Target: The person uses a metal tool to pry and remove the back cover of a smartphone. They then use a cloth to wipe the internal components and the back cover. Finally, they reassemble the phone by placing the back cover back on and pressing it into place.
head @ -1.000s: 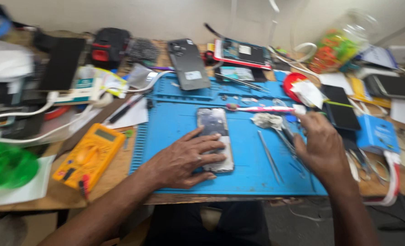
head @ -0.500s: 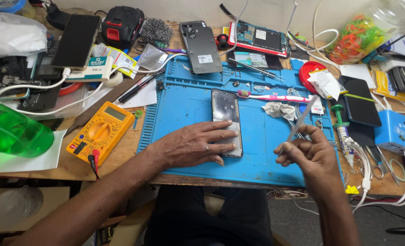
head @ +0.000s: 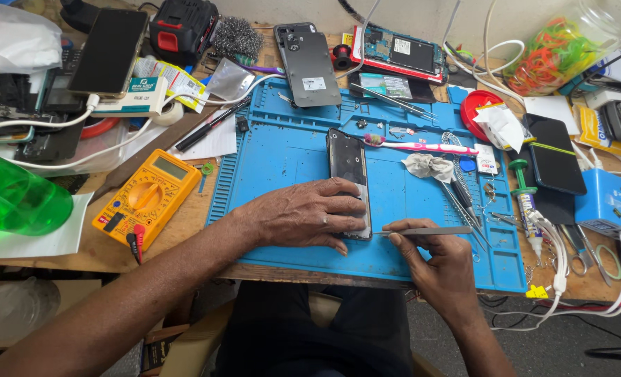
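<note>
Pressing flat, the left hand (head: pixel 303 216) lay with fingers spread on the lower half of the opened phone (head: pixel 349 178), which sat upright in the middle of the blue work mat (head: pixel 282 150). The right hand (head: pixel 440 262) pinched metal tweezers (head: pixel 422 231) between thumb and forefinger, tips aimed at the phone's lower right edge and almost touching it. I judged the step to be fine picking at that edge; the next move would call for a steady, shallow approach while the phone was kept pinned. Among packages, a white and green box (head: pixel 137 95) lay left of the mat's top corner, a small blue box (head: pixel 607 202) stood at the far right, and a white label (head: pixel 314 84) marked the grey phone back cover (head: pixel 307 64).
</note>
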